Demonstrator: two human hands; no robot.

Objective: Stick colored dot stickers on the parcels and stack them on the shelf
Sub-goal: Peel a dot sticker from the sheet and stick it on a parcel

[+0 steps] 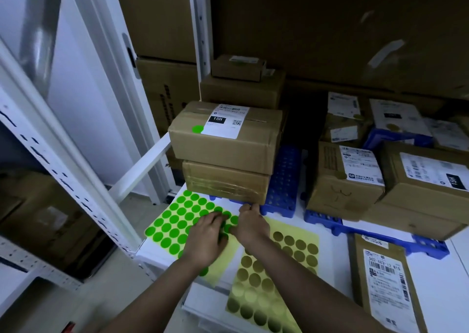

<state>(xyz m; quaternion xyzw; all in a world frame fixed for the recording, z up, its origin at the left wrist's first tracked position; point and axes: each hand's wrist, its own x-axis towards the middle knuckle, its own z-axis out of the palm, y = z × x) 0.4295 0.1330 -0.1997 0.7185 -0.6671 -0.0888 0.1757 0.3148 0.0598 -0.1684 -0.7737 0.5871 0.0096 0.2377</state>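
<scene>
Head cam: left hand (206,241) hides green sticker sheet (175,221) centre.

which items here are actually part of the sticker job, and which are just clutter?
In play: green dot sheet, gold dot sheet, left hand and right hand on the green sheet, stickered top parcel, flat parcel.

Clutter: blue pallets, big cartons behind.

green dot sheet (175,221), gold dot sheet (266,289), blue pallet (284,180)

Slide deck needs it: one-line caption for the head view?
Both hands, left hand and right hand, work at the green dot sheet before a dotted parcel.
</scene>
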